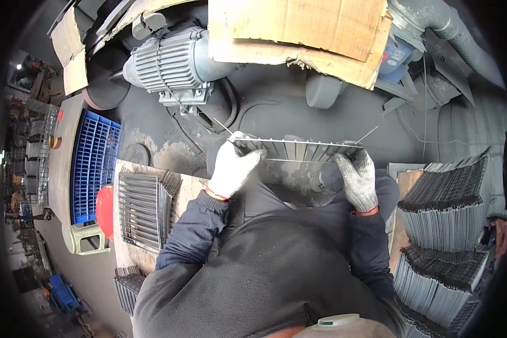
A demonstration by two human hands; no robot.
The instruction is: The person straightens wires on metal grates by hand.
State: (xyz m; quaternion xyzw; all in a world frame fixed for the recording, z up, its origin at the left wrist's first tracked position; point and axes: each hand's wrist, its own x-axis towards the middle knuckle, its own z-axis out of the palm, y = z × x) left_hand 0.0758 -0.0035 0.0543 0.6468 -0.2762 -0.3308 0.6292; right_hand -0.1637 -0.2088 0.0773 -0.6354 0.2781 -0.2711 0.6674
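While the white-knit-gloved left hand (235, 166) and right hand (357, 177) pinch opposite ends of a silver metal-wire rack (296, 142) at twelve o'clock, positioning seems underway; the next move likely calls for keeping it level. Beyond, at eleven, sits a grey, ribbed metal motor (166, 63).

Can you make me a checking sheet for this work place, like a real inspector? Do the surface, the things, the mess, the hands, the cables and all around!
Surface: board on the left, marked, with a rack pile on it.
Things: wire rack held up in front of the lap; tall rack stacks on the right.
Clutter: blue crate and red disc left of the board.
Hands: left hand and right hand, both gloved, grip the rack's ends.
Cables: dark cord by the motor; its ends are unclear.
Surroundings: motor, cardboard, grey pipe.
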